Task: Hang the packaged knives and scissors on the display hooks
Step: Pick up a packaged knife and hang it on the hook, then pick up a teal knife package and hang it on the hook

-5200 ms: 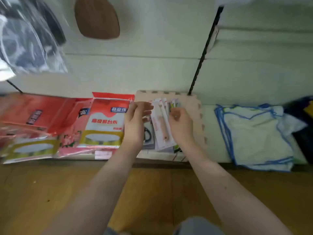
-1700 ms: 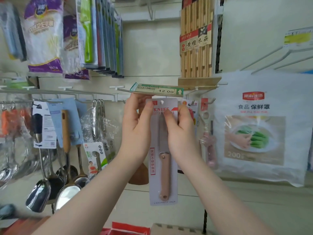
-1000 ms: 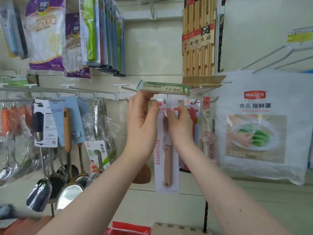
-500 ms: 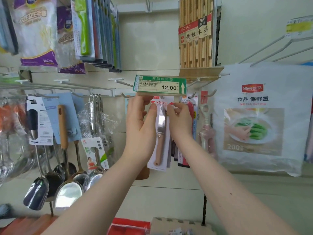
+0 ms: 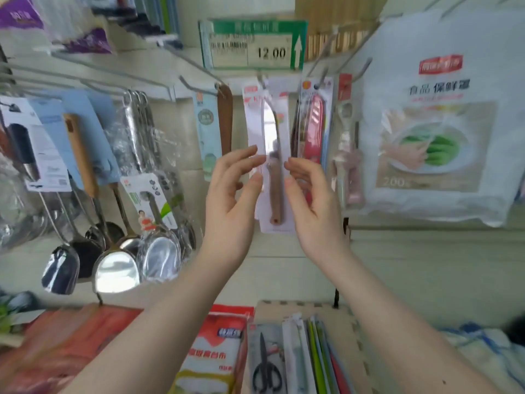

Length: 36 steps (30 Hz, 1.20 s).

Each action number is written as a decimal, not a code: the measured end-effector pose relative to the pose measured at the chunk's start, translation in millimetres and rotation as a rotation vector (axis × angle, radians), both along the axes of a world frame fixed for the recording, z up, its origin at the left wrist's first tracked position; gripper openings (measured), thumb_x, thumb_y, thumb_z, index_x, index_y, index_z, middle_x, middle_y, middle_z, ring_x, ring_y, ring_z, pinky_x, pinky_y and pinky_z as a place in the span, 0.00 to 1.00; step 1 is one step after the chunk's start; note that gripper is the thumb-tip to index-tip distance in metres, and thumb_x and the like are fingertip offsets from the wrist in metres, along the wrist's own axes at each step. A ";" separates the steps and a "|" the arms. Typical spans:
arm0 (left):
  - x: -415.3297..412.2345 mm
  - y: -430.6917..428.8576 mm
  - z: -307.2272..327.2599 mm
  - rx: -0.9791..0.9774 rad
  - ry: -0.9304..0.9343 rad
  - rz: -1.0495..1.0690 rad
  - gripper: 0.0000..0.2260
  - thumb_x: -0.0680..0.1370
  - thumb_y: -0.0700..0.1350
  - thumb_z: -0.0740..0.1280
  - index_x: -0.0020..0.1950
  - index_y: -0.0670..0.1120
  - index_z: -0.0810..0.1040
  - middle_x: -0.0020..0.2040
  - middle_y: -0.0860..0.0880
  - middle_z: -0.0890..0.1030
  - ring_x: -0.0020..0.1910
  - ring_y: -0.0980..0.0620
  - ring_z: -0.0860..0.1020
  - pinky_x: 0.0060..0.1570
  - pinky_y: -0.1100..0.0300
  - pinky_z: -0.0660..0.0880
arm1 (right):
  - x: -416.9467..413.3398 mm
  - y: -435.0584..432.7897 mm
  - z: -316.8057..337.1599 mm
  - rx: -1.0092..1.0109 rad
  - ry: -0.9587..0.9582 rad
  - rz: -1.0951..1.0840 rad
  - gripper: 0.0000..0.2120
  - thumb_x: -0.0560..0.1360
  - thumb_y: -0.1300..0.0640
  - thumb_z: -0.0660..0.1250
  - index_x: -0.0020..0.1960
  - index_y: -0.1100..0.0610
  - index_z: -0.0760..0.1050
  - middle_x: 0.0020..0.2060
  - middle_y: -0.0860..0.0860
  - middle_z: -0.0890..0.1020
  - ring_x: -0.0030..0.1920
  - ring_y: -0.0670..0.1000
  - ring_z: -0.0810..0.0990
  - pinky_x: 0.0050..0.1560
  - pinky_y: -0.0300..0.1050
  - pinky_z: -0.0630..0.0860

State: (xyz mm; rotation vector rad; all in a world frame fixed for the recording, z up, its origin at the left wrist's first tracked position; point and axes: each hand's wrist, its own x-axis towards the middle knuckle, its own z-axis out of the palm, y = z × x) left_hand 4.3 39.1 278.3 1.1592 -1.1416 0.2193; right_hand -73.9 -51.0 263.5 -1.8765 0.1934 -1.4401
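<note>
A carded knife (image 5: 272, 166) with a brown handle hangs from a display hook (image 5: 262, 81) under the green 12.00 price tag (image 5: 252, 44). My left hand (image 5: 231, 200) is just left of the card and my right hand (image 5: 311, 200) just right of it, both with relaxed fingers and holding nothing. A red carded knife (image 5: 312, 129) hangs on the hook to the right. Down on the shelf lies a stack of packages (image 5: 306, 356), with black packaged scissors (image 5: 265, 365) on its left side.
Steel ladles and spatulas (image 5: 113, 251) hang at the left. A large bag of food covers (image 5: 437, 120) hangs at the right, with a pink peeler (image 5: 348, 155) beside it. Red and white tablecloth packs (image 5: 210, 354) and a blue-edged cloth (image 5: 488, 354) lie on the shelf.
The knife card now hangs on the hook by itself. Both hands have let go of it and dropped lower, to either side. The camera has tilted down, showing the shelf.
</note>
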 end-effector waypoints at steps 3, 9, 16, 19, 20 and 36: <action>1.6 -2.2 -24.1 0.030 0.058 -0.010 0.09 0.76 0.46 0.62 0.53 0.50 0.79 0.52 0.57 0.75 0.54 0.56 0.76 0.54 0.64 0.72 | -3.4 -3.3 -25.0 0.020 0.029 -0.022 0.12 0.77 0.54 0.58 0.59 0.53 0.71 0.53 0.44 0.76 0.58 0.44 0.75 0.62 0.37 0.71; -2.8 -10.4 -80.7 0.091 0.231 -0.059 0.07 0.75 0.41 0.61 0.42 0.48 0.78 0.41 0.53 0.74 0.44 0.53 0.74 0.48 0.59 0.71 | -2.7 -9.5 -88.3 0.091 0.155 -0.064 0.13 0.77 0.55 0.58 0.59 0.57 0.72 0.52 0.47 0.78 0.55 0.44 0.76 0.60 0.40 0.72; -7.7 -13.1 -155.1 0.221 0.443 -0.098 0.13 0.77 0.41 0.57 0.35 0.44 0.76 0.35 0.48 0.77 0.39 0.52 0.75 0.46 0.62 0.73 | -5.0 -13.6 -168.6 0.297 0.308 -0.113 0.09 0.78 0.58 0.59 0.57 0.56 0.73 0.51 0.48 0.79 0.53 0.45 0.76 0.52 0.30 0.71; -10.4 -8.2 -192.8 0.268 0.540 -0.043 0.16 0.80 0.40 0.55 0.39 0.41 0.79 0.29 0.54 0.76 0.35 0.49 0.74 0.39 0.66 0.73 | -6.8 -19.7 -216.5 0.382 0.436 -0.126 0.06 0.78 0.58 0.60 0.53 0.55 0.74 0.47 0.49 0.80 0.50 0.48 0.78 0.50 0.37 0.74; -10.8 -4.9 -204.1 0.299 0.539 -0.023 0.16 0.81 0.42 0.55 0.42 0.42 0.80 0.27 0.55 0.74 0.35 0.49 0.74 0.38 0.67 0.73 | -7.1 -21.9 -232.1 0.414 0.500 -0.134 0.06 0.78 0.57 0.60 0.52 0.54 0.74 0.46 0.49 0.81 0.49 0.48 0.79 0.51 0.41 0.75; -4.3 -9.6 -281.5 0.489 0.685 -0.070 0.09 0.80 0.44 0.58 0.55 0.42 0.75 0.33 0.51 0.78 0.39 0.53 0.79 0.49 0.58 0.77 | 10.0 -30.1 -357.4 0.339 1.288 -0.408 0.09 0.77 0.56 0.61 0.49 0.62 0.75 0.47 0.58 0.79 0.44 0.56 0.79 0.38 0.46 0.74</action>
